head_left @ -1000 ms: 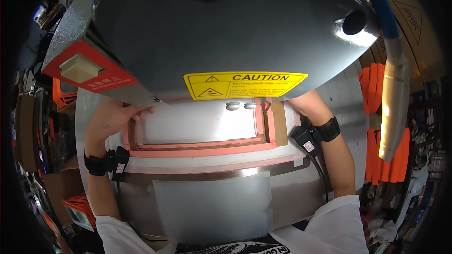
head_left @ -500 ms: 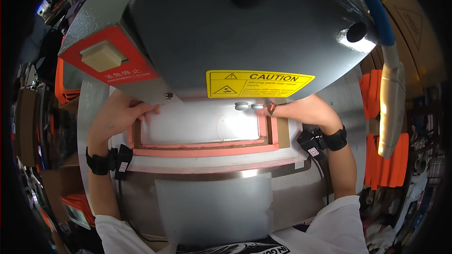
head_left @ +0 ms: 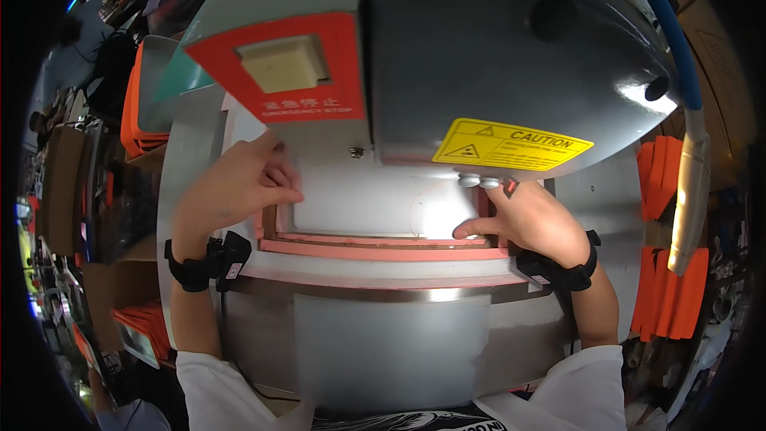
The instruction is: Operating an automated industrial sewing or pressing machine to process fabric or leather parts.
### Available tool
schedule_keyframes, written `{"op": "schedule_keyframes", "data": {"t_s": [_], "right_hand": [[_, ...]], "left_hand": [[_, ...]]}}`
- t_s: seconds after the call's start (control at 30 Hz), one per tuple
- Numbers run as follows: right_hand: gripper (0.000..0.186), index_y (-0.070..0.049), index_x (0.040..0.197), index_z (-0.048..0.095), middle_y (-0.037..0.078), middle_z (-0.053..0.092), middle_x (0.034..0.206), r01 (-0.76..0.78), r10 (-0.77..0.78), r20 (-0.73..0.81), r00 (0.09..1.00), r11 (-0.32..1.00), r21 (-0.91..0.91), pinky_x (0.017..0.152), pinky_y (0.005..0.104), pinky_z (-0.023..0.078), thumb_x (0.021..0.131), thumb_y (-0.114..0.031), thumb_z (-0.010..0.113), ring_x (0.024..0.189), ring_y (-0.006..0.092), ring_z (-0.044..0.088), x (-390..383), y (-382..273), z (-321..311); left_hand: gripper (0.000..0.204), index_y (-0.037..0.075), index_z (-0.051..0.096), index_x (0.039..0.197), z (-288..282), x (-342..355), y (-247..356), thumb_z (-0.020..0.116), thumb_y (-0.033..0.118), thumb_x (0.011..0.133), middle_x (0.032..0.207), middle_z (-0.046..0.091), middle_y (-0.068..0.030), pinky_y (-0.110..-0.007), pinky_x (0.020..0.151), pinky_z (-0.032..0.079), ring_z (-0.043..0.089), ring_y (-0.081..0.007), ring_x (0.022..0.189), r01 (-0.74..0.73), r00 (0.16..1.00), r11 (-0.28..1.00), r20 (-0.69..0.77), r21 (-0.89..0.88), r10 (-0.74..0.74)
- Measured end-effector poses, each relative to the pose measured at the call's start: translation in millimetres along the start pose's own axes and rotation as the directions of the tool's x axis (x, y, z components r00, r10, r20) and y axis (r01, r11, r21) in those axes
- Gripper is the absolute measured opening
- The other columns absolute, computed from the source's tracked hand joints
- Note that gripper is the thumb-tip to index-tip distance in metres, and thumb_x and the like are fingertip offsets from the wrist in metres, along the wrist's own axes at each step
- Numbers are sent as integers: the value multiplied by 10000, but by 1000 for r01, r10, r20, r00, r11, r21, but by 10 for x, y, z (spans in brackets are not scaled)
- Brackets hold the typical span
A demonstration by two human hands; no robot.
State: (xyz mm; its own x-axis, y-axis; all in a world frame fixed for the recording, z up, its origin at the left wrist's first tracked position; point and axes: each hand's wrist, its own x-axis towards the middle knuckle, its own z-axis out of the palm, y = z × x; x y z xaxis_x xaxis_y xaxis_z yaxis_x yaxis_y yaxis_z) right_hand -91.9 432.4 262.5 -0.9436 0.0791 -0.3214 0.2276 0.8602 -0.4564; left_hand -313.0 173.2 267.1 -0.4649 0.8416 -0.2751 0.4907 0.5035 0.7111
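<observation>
White sheet (head_left: 363,201) lay inside pink-edged frame (head_left: 383,248), below grey machine head (head_left: 487,56). Left hand (head_left: 239,179): grip narrow, contents indiscernible. Right hand (head_left: 536,223): grip wide, thumb by sheet's right end. Judged risk: uneven pushing could have skewed sheet. Versus earlier frame, right hand had moved nearer front corner.

A workshop: a bulky grey machine (head_left: 479,56) (yellow warning label (head_left: 515,145) on its front), with orange pieces (head_left: 670,294) massed alongside.

- black strap (head_left: 188,273) and box (head_left: 232,251) behind left hand (head_left: 251,175)
- matching strap (head_left: 589,265) and dark box (head_left: 532,266) behind right hand (head_left: 536,219)
- white sleeves (head_left: 206,387) farther back
- black-and-white shirt print (head_left: 411,418)
</observation>
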Motion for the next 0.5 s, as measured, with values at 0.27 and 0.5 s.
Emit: {"op": "schedule_keyframes", "data": {"t_s": [0.27,0.5], "right_hand": [[377,92,673,549,151,549,514,-51,55,-25,998,990,128,481,294,482,737,-194,786,418,230,589,26,-127,-27],[337,76,657,577,143,554,515,93,-93,-133,987,996,-2,538,308,483,725,-180,784,454,234,594,11,-6,46]], "left_hand": [[178,-55,649,776,88,-37,109,735,85,708,672,647,-119,-265,613,503,650,-177,642,99,992,986,-93,131,-88],[227,-39,611,875,134,-99,130,730,79,722,629,615,-115,-297,572,497,648,-210,628,97,994,984,-61,150,-89]]}}
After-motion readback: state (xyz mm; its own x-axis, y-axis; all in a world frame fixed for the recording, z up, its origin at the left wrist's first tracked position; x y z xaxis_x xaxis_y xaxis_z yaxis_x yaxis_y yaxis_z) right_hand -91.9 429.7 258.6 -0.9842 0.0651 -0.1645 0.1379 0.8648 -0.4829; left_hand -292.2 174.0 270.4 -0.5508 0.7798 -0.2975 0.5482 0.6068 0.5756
